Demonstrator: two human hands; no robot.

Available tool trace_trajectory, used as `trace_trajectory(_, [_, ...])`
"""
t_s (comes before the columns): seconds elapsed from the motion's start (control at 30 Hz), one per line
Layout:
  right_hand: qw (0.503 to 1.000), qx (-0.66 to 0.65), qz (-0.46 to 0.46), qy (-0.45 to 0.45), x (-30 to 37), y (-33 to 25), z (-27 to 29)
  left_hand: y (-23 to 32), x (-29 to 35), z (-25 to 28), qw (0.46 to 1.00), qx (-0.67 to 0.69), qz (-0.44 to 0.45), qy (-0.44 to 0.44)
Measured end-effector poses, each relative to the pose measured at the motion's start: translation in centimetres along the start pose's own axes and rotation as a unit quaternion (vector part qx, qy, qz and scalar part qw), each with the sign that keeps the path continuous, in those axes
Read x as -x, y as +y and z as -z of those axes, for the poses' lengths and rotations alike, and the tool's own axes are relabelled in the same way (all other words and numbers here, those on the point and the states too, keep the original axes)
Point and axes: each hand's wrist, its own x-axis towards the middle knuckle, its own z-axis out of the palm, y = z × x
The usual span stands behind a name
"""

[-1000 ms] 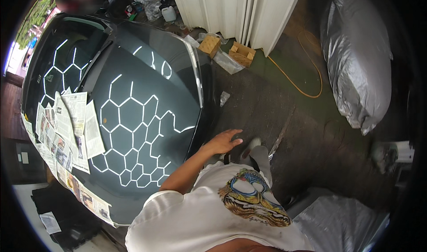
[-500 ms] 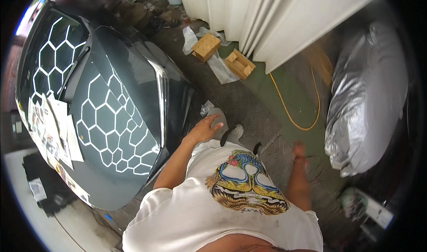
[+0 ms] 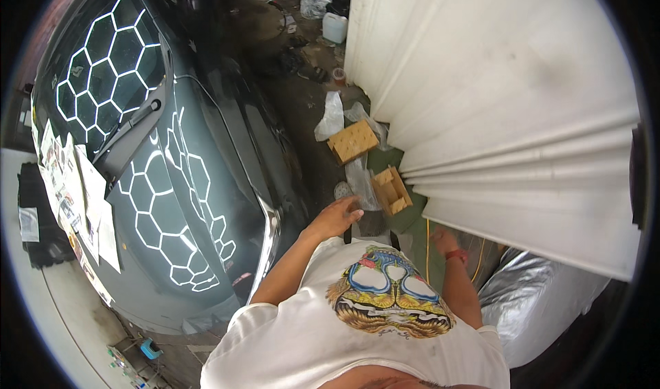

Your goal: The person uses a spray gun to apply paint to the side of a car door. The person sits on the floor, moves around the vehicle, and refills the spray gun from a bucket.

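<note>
Box [image 3: 391,191] ahead, between hands [image 3: 335,218], car [image 3: 182,183] left

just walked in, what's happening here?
Someone in a white T-shirt stands beside a dark car, which has newspaper sheets on it. The left hand is open, away from the car, holding nothing visible; the right hand hangs at the other side, its grip unclear. Two wooden pieces lie on the floor ahead, near a white corrugated panel.

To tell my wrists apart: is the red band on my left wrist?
No, the red band circles the wrist of your right hand, while your left hand shows none.
</note>
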Motion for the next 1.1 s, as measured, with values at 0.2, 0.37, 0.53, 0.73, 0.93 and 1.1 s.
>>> trace_trajectory(0.2, [0.999,0.012,-0.029,0.018,-9.5,2.7,-2.2,3.3,-3.5,10.9,0.989,0.082,-0.009,0.123])
trace_trajectory(0.37, [0.998,0.053,0.003,-0.033,-18.0,-10.6,5.0,1.6,-6.1,17.6,0.962,0.161,0.046,0.215])
trace_trajectory(0.53, [0.992,0.09,0.091,0.0,-31.4,-24.3,12.0,0.3,-10.6,23.6,0.933,0.234,0.068,0.264])
trace_trajectory(0.73, [0.976,0.145,0.144,-0.079,-45.3,-43.6,14.0,-3.0,-22.1,32.4,0.889,0.352,0.058,0.289])
trace_trajectory(0.93, [0.923,0.154,0.333,-0.118,-59.9,-68.4,21.8,2.0,-38.2,50.8,0.939,0.172,0.14,0.261])
trace_trajectory(1.1, [0.934,0.005,0.351,-0.065,-63.6,-87.7,25.0,2.1,-44.1,62.4,0.916,0.253,0.043,0.31])
